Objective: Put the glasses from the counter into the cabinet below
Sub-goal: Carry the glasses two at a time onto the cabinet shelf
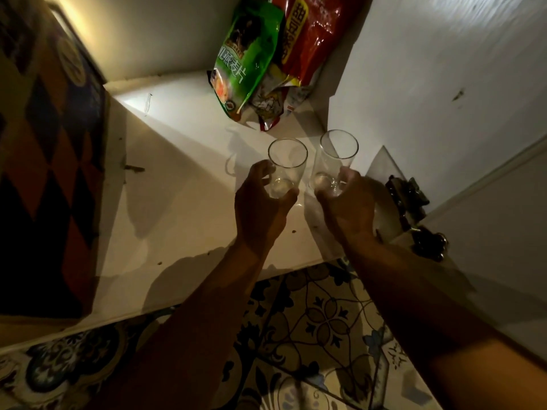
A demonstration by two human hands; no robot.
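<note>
Both bare forearms reach in over the patterned floor tiles (319, 321) toward the white cabinet shelf (183, 179). Left hand (260, 202) has its fingers (288, 196) curled around the base of a clear glass (285, 167), holding it upright at the shelf. Right hand (346, 202) grips a second clear glass (333, 161) the same way, low on its base, just beside the first; the two glasses stand close but apart. Whether either glass is resting on the shelf or just above it cannot be told. Behind them, at the back, a green food bag (245, 57) leans against a red bag (310, 34). A dark diamond-patterned box (50, 173) fills the left side. Metal door hinges (408, 196) sit right of the right hand.
</note>
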